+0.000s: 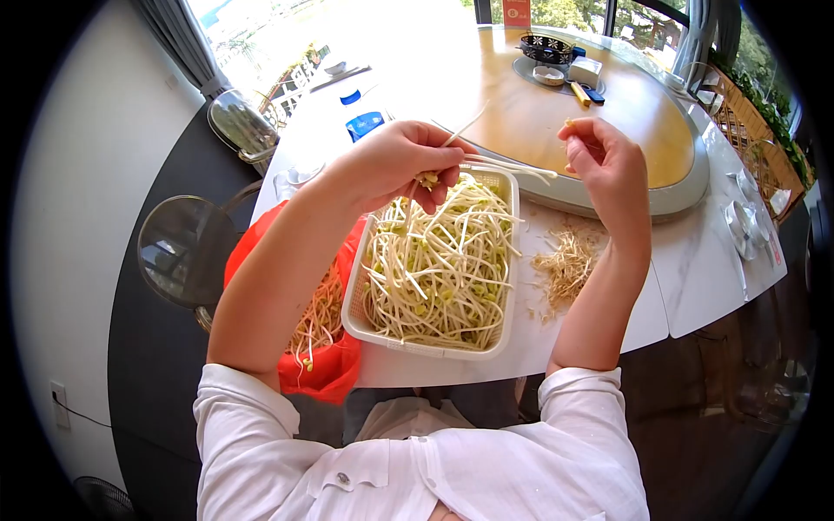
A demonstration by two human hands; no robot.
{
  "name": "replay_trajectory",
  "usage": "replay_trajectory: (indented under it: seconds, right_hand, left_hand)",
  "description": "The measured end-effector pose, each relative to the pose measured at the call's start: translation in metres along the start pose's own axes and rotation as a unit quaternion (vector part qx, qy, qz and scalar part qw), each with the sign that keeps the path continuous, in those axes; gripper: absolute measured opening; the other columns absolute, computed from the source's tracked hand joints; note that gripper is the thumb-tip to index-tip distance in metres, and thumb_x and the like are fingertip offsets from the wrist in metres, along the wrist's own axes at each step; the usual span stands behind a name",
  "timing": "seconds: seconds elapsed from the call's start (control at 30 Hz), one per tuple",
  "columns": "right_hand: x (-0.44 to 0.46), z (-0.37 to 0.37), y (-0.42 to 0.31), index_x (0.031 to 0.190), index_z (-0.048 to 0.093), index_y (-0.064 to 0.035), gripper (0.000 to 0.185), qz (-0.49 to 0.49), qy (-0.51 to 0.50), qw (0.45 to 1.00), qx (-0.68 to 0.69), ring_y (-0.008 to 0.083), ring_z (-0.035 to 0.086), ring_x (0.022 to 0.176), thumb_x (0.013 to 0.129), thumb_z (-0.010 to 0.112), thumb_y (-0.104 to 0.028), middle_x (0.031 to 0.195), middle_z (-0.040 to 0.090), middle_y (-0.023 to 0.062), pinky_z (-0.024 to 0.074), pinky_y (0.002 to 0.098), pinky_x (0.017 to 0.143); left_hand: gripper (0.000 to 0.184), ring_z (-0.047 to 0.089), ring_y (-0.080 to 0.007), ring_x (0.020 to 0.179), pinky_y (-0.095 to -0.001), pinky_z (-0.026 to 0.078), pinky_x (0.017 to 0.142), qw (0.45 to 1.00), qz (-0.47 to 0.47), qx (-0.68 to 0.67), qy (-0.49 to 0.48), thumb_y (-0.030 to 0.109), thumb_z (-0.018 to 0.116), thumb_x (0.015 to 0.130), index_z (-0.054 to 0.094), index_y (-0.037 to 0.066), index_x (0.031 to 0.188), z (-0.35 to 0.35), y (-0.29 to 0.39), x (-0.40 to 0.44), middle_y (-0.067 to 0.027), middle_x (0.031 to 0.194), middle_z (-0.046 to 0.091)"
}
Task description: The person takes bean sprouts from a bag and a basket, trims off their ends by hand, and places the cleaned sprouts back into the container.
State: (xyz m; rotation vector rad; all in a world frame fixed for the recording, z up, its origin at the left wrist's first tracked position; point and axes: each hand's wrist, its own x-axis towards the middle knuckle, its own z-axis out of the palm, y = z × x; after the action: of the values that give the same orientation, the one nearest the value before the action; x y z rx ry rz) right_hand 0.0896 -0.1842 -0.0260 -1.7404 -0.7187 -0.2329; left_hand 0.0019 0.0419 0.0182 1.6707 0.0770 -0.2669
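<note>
Several long white bean sprouts (512, 165) stick out of my left hand (413, 161), which is closed round them above a white plastic basket (350, 323). Their yellowish heads show below its fingers. The basket holds a heap of bean sprouts (439, 269). My right hand (604, 161) is raised to the right, apart from the left, with thumb and fingers pinched on a small brownish bit (569, 124). Beneath it, a pile of thin brown root ends (569, 265) lies on the white table (634, 291). A red plastic bag (334, 373) with more sprouts stands left of the basket.
At the back is a round wooden turntable (504, 91) with a black basket (546, 48), a white dish (548, 75) and a tissue box (585, 71). A blue and white packet (365, 126) lies behind my left hand. Clear chairs (182, 252) stand at the left.
</note>
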Motion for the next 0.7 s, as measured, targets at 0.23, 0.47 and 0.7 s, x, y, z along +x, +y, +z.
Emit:
replay_trajectory:
  seconds: [0.23, 0.47, 0.7]
  right_hand:
    - [-0.009, -0.03, 0.005, 0.085, 0.064, 0.0024, 0.017, 0.079, -0.04, 0.982, -0.169, 0.0169, 0.056, 0.057, 0.081, 0.06, -0.013, 0.064, 0.06, 0.0116, 0.0463, 0.0293, 0.061]
    - [-0.022, -0.029, -0.003, 0.074, 0.056, -0.0013, 0.018, 0.015, -0.043, 0.962, -0.269, 0.027, 0.058, 0.08, 0.075, 0.065, -0.016, 0.083, 0.059, 0.0141, 0.0445, 0.0373, 0.071]
    - [-0.046, -0.014, 0.008, 0.1, 0.059, -0.0065, 0.027, 0.036, -0.111, 0.934, -0.338, 0.027, 0.057, 0.098, 0.075, 0.066, -0.015, 0.105, 0.059, 0.0098, 0.0451, 0.0366, 0.083]
  left_hand:
    - [0.025, 0.061, -0.0132, 0.059, -0.0248, 0.054, 0.051, 1.0, 0.004, -0.024, 0.007, 0.011, 0.054, 0.091, 0.058, -0.006, 0.107, -0.001, -0.005, 0.0, -0.0069, 0.071, 0.059]
    - [0.027, 0.067, -0.02, 0.075, -0.0315, 0.059, 0.064, 0.996, 0.016, -0.088, 0.001, 0.009, 0.053, 0.091, 0.054, -0.005, 0.114, 0.0, -0.017, -0.006, -0.0122, 0.085, 0.064]
    - [0.028, 0.067, -0.021, 0.08, -0.0337, 0.059, 0.07, 0.991, 0.035, -0.128, -0.01, 0.01, 0.054, 0.09, 0.054, -0.005, 0.114, -0.009, -0.03, -0.014, -0.0151, 0.089, 0.064]
